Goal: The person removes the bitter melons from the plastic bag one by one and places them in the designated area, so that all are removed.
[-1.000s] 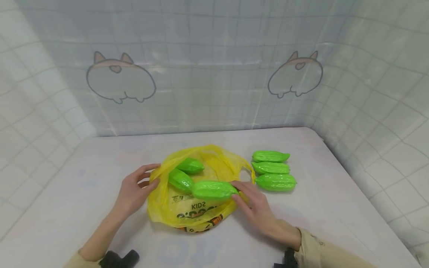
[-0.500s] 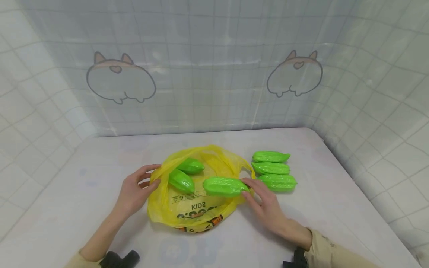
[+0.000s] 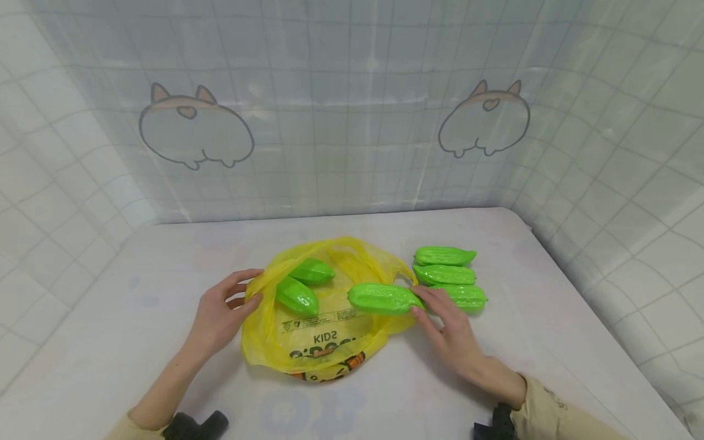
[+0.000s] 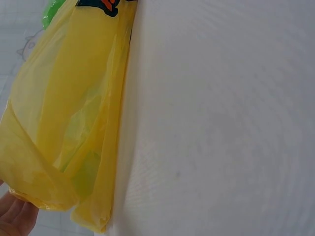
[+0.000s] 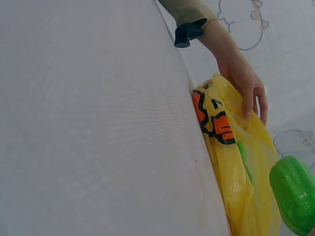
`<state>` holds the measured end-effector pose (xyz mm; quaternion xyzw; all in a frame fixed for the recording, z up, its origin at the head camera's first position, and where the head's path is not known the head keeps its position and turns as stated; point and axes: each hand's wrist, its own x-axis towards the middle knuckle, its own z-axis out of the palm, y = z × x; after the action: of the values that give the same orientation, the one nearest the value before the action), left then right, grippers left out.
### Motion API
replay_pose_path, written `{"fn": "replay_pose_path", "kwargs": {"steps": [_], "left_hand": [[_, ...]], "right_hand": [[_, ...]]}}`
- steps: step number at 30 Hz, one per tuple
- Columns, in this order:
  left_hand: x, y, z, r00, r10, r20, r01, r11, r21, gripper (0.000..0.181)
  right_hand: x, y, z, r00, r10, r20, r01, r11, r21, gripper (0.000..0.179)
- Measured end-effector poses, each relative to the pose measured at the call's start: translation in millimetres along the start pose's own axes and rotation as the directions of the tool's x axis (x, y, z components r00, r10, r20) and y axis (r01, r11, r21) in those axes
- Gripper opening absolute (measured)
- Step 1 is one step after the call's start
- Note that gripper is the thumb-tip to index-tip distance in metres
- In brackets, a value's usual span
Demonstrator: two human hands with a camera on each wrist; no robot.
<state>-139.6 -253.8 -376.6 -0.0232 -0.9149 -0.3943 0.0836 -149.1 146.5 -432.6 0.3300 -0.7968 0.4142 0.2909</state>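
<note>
A yellow plastic bag [image 3: 352,336] with dark print lies on the table, its mouth spread wide. My left hand [image 3: 216,318] pinches the bag's left rim between thumb and fingers. Two glossy green bitter melons [image 3: 297,296] lie inside, partly covered by the bag's left side. My right hand [image 3: 453,339] grips another bitter melon [image 3: 382,298] by its right end, above the bag's right part near the handle loop. The right wrist view shows this held melon [image 5: 293,194] apart from the yellow plastic. In the left wrist view only part of my left hand [image 4: 17,214] appears.
Three more bitter melons [image 3: 444,275] lie in a stacked row right of the bag, the nearest partly behind my right hand. The pale table [image 3: 165,256] is bordered by a grid-patterned curtain [image 3: 341,153] at the back and sides.
My right hand has drawn the bitter melon rightward and slightly away from me, off the two in the bag, toward the bag's right rim. The left hand and the bag stay put.
</note>
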Motion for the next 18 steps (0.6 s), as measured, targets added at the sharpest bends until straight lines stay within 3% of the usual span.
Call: {"fn": "replay_pose_path", "kwargs": {"steps": [18], "left_hand": [[-0.1, 1.8, 0.3, 1.000, 0.003, -0.002, -0.003, 1.000, -0.009, 0.042]], "right_hand": [[1.9, 8.0, -19.3, 0.999, 0.039, 0.003, -0.039, 0.998, -0.055, 0.048]]}}
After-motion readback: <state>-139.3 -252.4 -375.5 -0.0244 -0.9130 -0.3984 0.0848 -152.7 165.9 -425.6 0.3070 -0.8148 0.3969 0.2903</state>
